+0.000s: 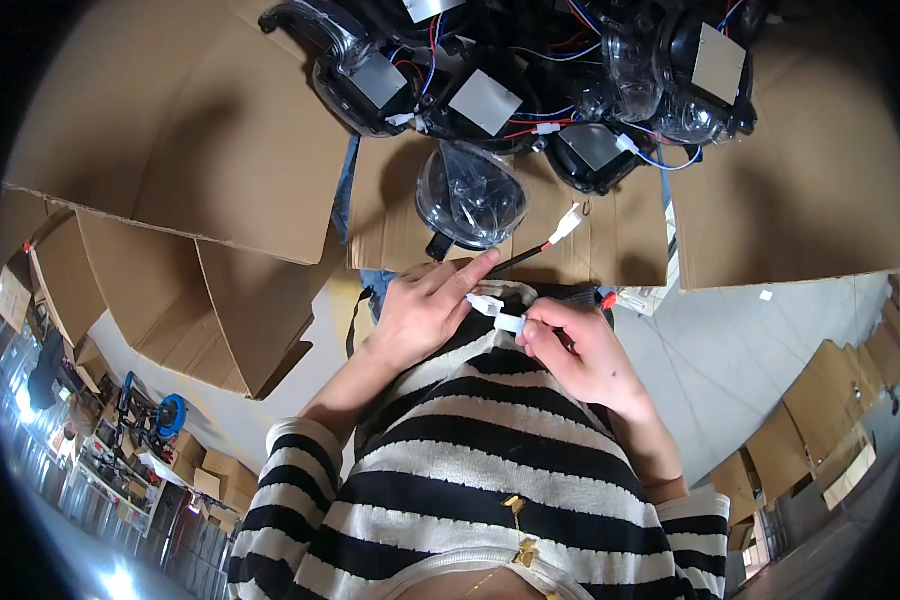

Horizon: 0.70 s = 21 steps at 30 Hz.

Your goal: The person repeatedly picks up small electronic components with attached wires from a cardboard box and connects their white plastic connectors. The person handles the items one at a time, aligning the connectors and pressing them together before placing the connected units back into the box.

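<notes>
Seen from the head, both hands meet close to the striped sweater (490,450). The left hand (425,305) pinches a white plug (484,302) in a closed grip, and the right hand (570,350) closes on a second plug (510,323) — touching the first. Farther off, a clear lamp (470,195) lies on the cardboard (390,215), near a pile of black lamps (530,70).

Bright even daylight, sharp centre, fisheye-bent dark rim
</notes>
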Tool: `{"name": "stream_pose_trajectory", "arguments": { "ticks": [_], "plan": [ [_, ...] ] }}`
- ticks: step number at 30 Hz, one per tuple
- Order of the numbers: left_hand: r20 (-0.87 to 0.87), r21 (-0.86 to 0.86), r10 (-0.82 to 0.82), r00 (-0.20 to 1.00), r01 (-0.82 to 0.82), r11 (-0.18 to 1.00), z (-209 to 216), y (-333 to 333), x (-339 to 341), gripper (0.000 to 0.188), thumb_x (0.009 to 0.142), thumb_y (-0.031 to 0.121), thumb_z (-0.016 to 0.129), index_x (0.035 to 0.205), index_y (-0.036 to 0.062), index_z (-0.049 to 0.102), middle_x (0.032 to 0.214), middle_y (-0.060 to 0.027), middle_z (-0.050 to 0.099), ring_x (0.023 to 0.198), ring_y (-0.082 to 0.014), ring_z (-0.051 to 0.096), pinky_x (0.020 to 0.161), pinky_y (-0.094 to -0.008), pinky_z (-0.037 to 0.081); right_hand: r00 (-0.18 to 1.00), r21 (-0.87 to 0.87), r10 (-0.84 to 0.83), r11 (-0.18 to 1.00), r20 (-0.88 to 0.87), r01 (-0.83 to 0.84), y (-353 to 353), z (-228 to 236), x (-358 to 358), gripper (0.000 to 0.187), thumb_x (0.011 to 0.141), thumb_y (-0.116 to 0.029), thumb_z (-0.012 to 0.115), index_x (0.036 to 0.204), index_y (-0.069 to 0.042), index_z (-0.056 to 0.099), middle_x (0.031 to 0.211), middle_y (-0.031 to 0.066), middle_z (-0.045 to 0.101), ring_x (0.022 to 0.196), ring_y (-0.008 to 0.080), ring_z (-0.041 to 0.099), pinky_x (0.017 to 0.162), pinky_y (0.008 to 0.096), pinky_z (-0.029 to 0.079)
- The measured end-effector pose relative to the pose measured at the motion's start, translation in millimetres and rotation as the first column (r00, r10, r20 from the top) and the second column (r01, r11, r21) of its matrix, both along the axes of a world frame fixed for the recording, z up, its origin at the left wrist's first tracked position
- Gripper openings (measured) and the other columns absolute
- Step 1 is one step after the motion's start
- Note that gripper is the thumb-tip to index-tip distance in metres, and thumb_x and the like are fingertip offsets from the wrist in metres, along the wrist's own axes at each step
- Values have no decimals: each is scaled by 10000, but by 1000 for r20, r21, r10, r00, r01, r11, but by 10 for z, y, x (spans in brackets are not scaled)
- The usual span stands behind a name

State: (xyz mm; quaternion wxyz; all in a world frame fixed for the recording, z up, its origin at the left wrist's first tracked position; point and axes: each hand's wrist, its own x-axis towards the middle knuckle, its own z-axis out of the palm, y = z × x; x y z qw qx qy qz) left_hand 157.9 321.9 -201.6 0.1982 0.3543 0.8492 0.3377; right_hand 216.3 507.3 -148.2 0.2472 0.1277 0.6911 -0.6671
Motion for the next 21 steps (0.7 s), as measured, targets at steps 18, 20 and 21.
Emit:
{"name": "stream_pose_trajectory", "arguments": {
  "ticks": [18,20,21],
  "plan": [
    [-223,243,132,966,-76,967,-128,94,-82,513,587,-38,594,1077,99,534,899,-44,580,566,-173,528,491,-272,429,974,-43,-128,989,186,138,-107,-96,105,178,825,-124,438,719,0,510,544,47,467,482,84,435,449,238,341],
    [-239,237,126,963,-68,969,-113,123,-78,512,585,-45,588,1075,94,538,864,-40,580,564,-175,524,495,-277,426,977,-39,-170,984,131,176,-119,-129,120,150,814,-105,451,726,2,510,552,68,471,475,102,447,453,249,353],
    [-247,234,123,961,-64,970,-109,131,-75,511,584,-48,586,1073,91,539,847,-39,580,563,-176,523,498,-279,425,982,-16,-145,989,124,148,-105,-133,107,147,812,-103,453,728,1,511,553,71,472,472,106,447,454,251,355]
  ]
}}
